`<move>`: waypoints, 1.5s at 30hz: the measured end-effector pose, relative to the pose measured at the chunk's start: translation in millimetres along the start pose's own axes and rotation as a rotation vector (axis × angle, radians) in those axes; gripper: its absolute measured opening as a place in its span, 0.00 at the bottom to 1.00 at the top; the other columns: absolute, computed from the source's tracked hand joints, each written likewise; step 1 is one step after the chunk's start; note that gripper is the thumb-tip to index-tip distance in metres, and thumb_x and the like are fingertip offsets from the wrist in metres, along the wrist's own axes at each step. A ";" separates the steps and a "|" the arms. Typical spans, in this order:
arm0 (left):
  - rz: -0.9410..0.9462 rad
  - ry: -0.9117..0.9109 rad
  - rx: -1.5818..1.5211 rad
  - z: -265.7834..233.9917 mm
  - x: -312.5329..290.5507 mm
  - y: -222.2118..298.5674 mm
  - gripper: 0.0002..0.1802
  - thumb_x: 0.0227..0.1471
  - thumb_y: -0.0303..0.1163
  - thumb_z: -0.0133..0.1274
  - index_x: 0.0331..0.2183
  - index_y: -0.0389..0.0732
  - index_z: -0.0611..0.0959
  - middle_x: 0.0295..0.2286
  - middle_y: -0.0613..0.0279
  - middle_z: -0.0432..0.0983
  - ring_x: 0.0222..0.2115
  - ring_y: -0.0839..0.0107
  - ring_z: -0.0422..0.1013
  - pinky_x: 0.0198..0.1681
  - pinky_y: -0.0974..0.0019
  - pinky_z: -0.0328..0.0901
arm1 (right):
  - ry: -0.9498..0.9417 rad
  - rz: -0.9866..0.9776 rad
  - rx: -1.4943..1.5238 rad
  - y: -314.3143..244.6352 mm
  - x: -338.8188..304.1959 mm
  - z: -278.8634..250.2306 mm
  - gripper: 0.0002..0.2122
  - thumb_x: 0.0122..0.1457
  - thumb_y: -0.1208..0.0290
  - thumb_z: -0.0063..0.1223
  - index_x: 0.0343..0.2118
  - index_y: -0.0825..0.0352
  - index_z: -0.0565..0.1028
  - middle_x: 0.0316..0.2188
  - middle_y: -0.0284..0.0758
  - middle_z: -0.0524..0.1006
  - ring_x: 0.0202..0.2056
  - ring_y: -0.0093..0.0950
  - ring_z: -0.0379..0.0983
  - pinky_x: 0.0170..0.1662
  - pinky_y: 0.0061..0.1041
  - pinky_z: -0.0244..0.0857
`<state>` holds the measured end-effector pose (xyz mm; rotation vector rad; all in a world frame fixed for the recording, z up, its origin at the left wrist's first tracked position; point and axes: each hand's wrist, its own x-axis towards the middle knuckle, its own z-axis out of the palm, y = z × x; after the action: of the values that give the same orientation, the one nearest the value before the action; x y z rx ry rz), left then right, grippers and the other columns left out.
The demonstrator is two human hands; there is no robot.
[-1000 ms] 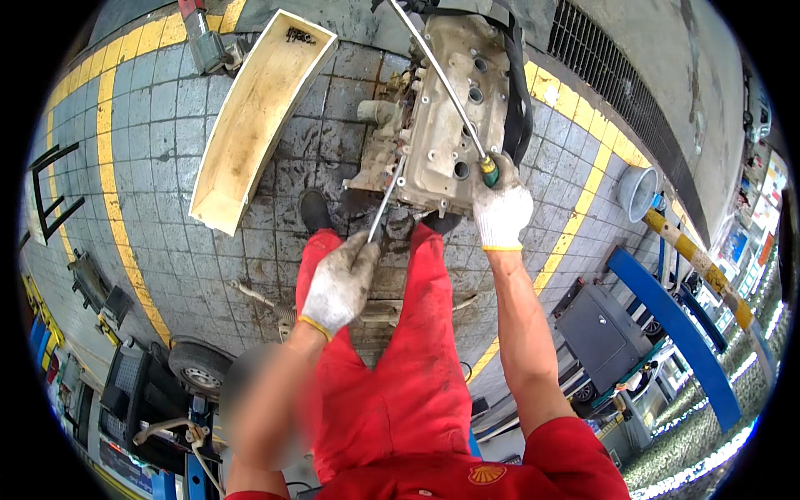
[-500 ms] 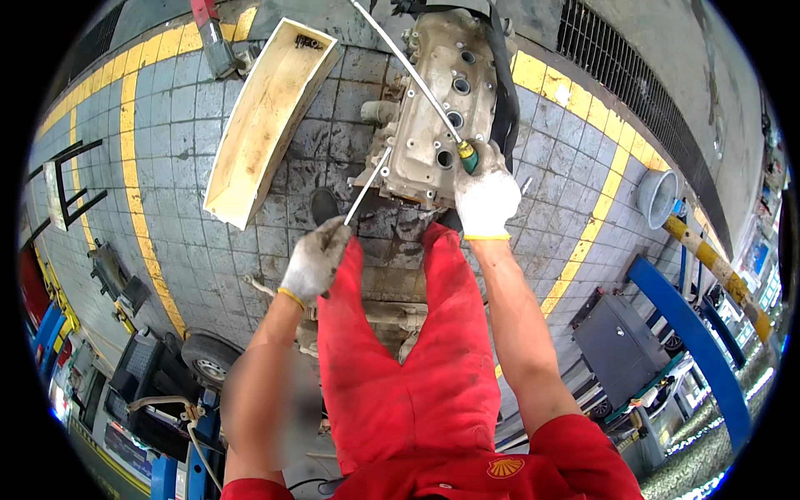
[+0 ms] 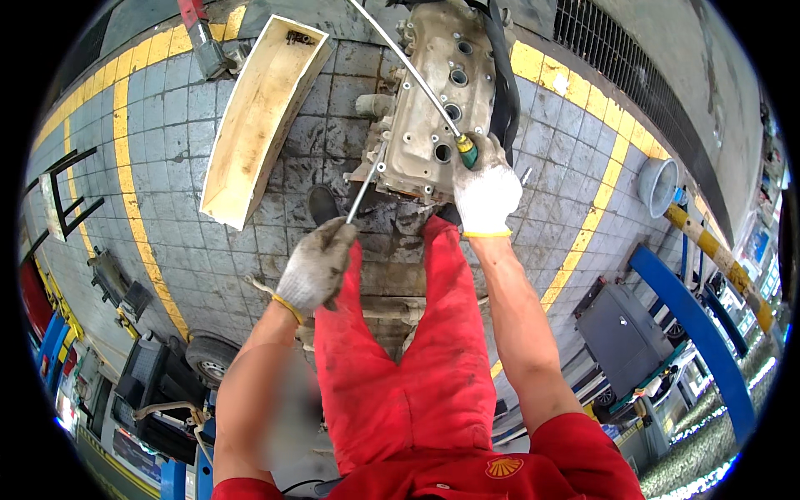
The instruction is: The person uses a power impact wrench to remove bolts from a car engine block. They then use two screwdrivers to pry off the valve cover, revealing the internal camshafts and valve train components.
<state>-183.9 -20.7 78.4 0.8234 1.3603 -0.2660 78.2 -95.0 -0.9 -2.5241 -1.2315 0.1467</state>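
Note:
My right hand [image 3: 487,193], in a white work glove, is closed round the green and yellow handle of a long-shafted screwdriver [image 3: 414,73]. Its shaft slants up and left across the engine [image 3: 421,117], and its tip lies past the picture's upper edge. My left hand [image 3: 315,265], in a soiled glove, grips a slim metal rod [image 3: 363,193]. The rod's far end is at the engine's near left edge; whether it touches a bolt there I cannot tell. Round dark holes run along the engine's top cover.
A long cream tray [image 3: 250,125] with small dark parts at its far end stands left of the engine. A black strap [image 3: 505,92] lies along the engine's right side. Farther right are a grey bucket [image 3: 658,185] and a grey cabinet [image 3: 625,337]. A wheel [image 3: 212,358] sits lower left.
The whole view has shifted slightly. The rod in my left hand points a little lower along the engine's near left edge. Both hands keep their holds, and the screwdriver stays nearly in place.

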 end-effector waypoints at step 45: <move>-0.191 -0.212 -0.207 -21.0 -25.4 94.0 0.34 0.66 0.50 0.60 0.62 0.35 0.75 0.25 0.72 0.70 0.17 0.82 0.63 0.17 0.73 0.58 | -0.033 0.024 -0.002 1.9 0.6 -0.6 0.13 0.56 0.62 0.68 0.44 0.53 0.82 0.53 0.48 0.82 0.42 0.46 0.84 0.41 0.41 0.79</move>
<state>-148.0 51.6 136.7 0.4795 1.2434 -0.3445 80.2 -95.7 -1.0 -2.5487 -1.2151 0.1928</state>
